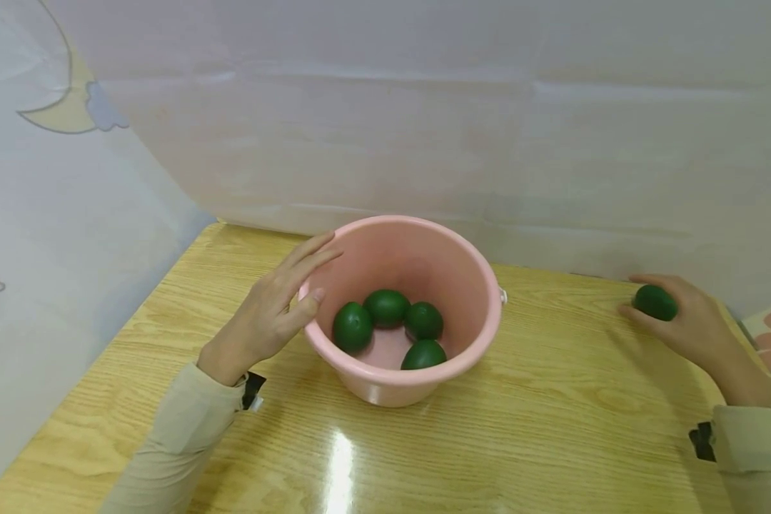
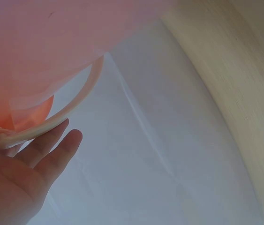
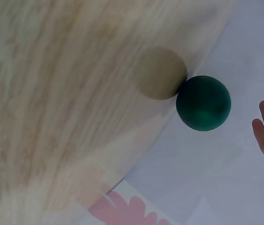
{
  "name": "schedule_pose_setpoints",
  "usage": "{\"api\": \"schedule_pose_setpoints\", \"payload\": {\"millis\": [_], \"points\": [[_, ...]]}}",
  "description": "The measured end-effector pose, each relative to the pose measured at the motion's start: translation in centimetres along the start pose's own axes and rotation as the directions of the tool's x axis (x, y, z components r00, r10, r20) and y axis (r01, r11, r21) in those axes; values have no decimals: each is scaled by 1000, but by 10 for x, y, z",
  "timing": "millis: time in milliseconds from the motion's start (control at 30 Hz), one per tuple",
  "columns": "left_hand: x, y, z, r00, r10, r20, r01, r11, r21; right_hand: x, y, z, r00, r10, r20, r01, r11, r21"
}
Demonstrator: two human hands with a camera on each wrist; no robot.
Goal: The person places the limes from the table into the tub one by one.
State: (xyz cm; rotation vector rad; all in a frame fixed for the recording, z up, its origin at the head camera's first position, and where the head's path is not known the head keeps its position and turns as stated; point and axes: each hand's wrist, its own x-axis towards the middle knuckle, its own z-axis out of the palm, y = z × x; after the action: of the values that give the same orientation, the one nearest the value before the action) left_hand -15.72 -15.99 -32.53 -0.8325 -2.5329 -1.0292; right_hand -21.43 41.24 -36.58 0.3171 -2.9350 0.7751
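A pink bucket point(image 1: 398, 389) stands on the table, with several dark green avocado-like fruits point(image 1: 352, 327) in its bottom. My left hand point(image 1: 263, 310) rests on its left rim, the thumb and two fingertips reaching over the edge. Straight fingers show beside the bucket's handle point(image 2: 82, 93) in the left wrist view. Another dark green avocado-like fruit point(image 1: 655, 303) lies on the table at the far right. Around it my right hand point(image 1: 697, 325) is spread, thumb on the near side and fingers beyond. The right wrist view shows a gap between this fruit point(image 3: 203, 103) and the fingers.
The wooden table point(image 1: 552, 421) ends at a pale sheet point(image 1: 520, 143) hanging close behind the bucket. A handle joint point(image 1: 503, 295) juts from the bucket's right side. Bare tabletop lies between the bucket and the right hand.
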Motion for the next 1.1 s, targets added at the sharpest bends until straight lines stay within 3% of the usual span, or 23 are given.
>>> {"api": "schedule_pose_setpoints", "payload": {"millis": [133, 567, 1100], "points": [[0, 0, 0, 1000, 1, -1, -1, 1000, -1, -1, 6, 0, 1000, 8, 14, -8, 1000, 5], [0, 0, 0, 1000, -4, 0, 4, 1000, 1, 3, 29, 4, 999, 37, -3, -37, 992, -117], [0, 1, -1, 1000, 4, 3, -4, 1000, -8, 0, 43, -1, 990, 114, 86, -100, 984, -150]]}}
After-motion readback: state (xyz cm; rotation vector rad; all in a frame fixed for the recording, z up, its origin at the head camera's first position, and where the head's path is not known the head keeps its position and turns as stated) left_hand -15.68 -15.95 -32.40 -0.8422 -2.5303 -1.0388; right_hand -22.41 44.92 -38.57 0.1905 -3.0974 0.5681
